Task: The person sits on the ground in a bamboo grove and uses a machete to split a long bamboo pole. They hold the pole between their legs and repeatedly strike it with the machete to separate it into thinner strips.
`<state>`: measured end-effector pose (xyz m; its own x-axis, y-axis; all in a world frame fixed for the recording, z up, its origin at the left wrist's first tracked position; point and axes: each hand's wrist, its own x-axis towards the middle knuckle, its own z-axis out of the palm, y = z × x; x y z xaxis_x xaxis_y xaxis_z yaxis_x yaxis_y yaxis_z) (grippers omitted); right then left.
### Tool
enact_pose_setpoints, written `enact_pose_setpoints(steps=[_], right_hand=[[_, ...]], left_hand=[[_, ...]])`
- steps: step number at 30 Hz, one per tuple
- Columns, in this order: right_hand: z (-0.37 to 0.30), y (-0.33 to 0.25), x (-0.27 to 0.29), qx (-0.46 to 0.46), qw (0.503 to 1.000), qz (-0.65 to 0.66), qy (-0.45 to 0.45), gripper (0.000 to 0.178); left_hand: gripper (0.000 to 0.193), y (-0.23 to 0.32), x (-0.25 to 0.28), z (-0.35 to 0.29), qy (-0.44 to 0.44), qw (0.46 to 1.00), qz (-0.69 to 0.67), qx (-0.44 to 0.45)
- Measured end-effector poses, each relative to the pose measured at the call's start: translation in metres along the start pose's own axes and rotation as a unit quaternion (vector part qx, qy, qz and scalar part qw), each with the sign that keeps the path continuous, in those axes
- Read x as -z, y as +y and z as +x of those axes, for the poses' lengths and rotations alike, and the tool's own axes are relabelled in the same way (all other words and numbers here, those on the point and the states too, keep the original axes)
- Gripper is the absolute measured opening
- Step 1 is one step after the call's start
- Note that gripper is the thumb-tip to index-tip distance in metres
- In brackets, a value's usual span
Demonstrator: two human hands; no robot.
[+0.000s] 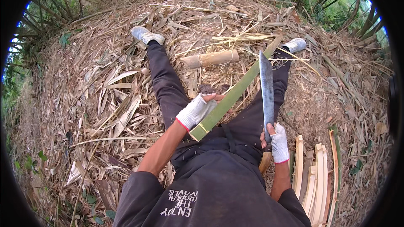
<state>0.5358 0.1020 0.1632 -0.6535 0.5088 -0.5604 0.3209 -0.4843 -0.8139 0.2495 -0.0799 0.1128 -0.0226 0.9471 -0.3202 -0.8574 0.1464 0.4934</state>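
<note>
I sit on dry leaf litter with my legs spread. My left hand (196,110), in a white knit glove, grips a long green bamboo strip (235,90) near its lower end; the strip slants up and away toward my right foot. My right hand (277,143), gloved too, is closed on the wooden handle of a long machete (267,88). The blade points away from me and lies just right of the strip, crossing its far part.
A short cut bamboo section (212,58) lies between my feet. Several split pale bamboo slats (313,176) are stacked at my right side. Dry husks and leaves cover the mound (105,92); green bamboo stalks stand around its edge.
</note>
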Motion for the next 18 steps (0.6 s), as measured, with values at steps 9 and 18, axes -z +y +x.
enact_pose_setpoints(steps=[9, 18], right_hand=[[-0.019, -0.044, -0.038, -0.054, 0.980, -0.096, -0.164, 0.041], [-0.004, -0.052, -0.071, -0.137, 0.959, -0.104, -0.224, 0.030]], left_hand=[[0.041, -0.037, -0.019, 0.035, 0.040, 0.946, -0.209, -0.243], [0.057, -0.027, -0.047, 0.038, 0.068, 0.918, -0.339, -0.193]])
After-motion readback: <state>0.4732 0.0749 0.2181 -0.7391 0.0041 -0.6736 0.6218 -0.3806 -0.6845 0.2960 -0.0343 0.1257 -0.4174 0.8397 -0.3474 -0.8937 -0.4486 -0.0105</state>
